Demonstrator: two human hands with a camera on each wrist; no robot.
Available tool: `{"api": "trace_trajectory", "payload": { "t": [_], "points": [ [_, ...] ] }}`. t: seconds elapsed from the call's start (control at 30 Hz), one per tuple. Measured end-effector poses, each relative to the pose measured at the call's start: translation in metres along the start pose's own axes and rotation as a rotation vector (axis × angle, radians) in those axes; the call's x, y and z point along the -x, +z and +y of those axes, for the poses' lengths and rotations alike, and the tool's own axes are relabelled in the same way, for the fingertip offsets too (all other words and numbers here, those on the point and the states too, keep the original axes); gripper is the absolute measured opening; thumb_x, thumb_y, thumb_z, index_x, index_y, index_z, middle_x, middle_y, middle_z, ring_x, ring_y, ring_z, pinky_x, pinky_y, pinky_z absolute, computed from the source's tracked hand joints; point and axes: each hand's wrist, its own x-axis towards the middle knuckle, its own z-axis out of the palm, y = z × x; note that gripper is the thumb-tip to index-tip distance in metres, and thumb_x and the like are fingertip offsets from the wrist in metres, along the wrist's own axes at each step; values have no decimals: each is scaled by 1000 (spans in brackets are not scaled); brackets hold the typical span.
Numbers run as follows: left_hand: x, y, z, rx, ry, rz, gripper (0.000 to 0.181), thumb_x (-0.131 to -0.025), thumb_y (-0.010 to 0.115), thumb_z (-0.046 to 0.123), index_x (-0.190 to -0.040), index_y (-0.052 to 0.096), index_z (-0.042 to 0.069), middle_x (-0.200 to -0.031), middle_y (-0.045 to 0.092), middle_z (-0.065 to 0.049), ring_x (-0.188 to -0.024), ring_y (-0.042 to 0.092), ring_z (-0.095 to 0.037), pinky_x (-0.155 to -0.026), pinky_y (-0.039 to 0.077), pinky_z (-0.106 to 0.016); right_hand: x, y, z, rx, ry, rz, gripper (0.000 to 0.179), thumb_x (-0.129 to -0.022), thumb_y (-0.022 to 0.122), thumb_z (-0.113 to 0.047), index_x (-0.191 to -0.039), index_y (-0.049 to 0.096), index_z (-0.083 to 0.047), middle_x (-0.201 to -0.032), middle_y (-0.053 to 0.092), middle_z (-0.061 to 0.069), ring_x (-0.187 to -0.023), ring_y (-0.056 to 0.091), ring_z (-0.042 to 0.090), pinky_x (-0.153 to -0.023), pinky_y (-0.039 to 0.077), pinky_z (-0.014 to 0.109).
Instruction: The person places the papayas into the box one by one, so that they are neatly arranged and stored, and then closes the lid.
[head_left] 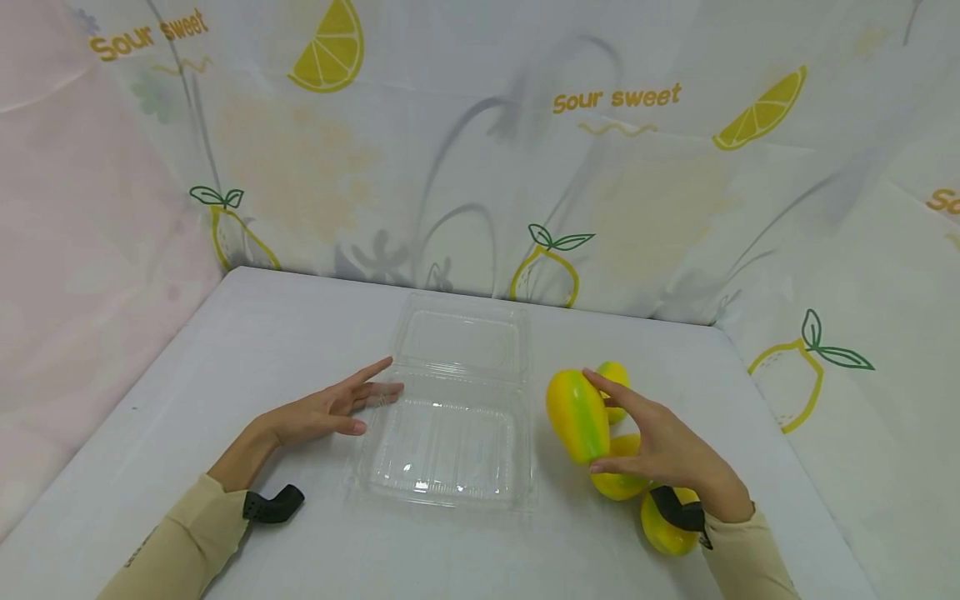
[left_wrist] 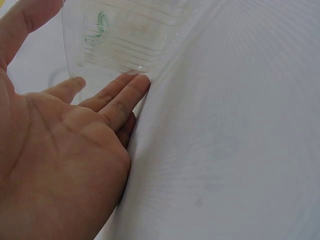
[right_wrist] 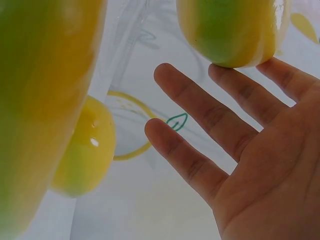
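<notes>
A clear plastic clamshell box (head_left: pixel 450 492) lies unfolded on the table, its lid (head_left: pixel 461 333) flat toward the back wall. My left hand (head_left: pixel 318 414) is at the box's left side, fingers spread and fairly straight, fingertips right at the rim near the hinge. In the left wrist view its fingertips (left_wrist: pixel 142 82) lie beside the ribbed plastic wall. To the right of the box, my right hand (head_left: pixel 667 437) pinches a yellow-green mango (head_left: pixel 576 415) between thumb and fingers. In the right wrist view that mango (right_wrist: pixel 230 30) shows at the top, against the fingertips.
Close around my right hand lie more mangoes: one behind (head_left: pixel 615 379), one beneath the hand (head_left: pixel 618 482) and one by the wrist (head_left: pixel 667 529). A fabric backdrop (head_left: pixel 465 167) with lemon prints rises along the back and sides of the white table (head_left: pixel 292 325).
</notes>
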Motion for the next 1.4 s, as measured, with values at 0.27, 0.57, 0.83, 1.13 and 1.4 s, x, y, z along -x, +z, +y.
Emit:
{"api": "trace_trajectory", "payload": {
  "t": [0.27, 0.57, 0.83, 1.13, 1.4],
  "points": [
    [0, 0, 0, 1, -1, -1, 88, -95, 52, -1, -157, -9, 13, -161, 15, -24, -147, 26, -6, -108, 30, -14, 0, 1, -1, -3, 1, -9, 106, -71, 85, -44, -155, 27, -18, -153, 44, 1, -113, 61, 18, -91, 52, 51],
    [0, 0, -1, 3, 6, -2, 88, -95, 51, -2, -157, -9, 13, -161, 15, -25, -146, 26, -5, -108, 29, -13, 0, 4, -3, -5, 11, -19, 109, -68, 90, -34, -156, 27, -19, -153, 44, 1, -114, 61, 18, -92, 51, 51],
    [0, 0, -1, -1, -2, 2, 88, -95, 52, -1, -157, -9, 14, -161, 15, -24, -146, 26, -3, -108, 28, -12, -2, 5, -3, -2, -8, -14, 111, -66, 91, -29, -155, 27, -18, -150, 47, 1, -112, 61, 16, -93, 51, 51],
    [0, 0, 0, 13, -6, 4, 88, -95, 52, -1, -158, -9, 14, -162, 15, -24, -143, 28, 2, -108, 27, -11, -2, 8, -2, 1, -3, -35, 106, -71, 85, -45, -156, 26, -19, -151, 46, 2, -113, 61, 16, -92, 52, 49],
    [0, 0, -1, 7, 2, 2, 88, -95, 52, -2, -157, -9, 13, -161, 15, -24, -144, 28, 1, -108, 27, -12, -3, 10, -4, 5, 12, -32, 105, -72, 82, -51, -155, 27, -21, -151, 46, -1, -114, 61, 15, -91, 52, 47]
  ]
}}
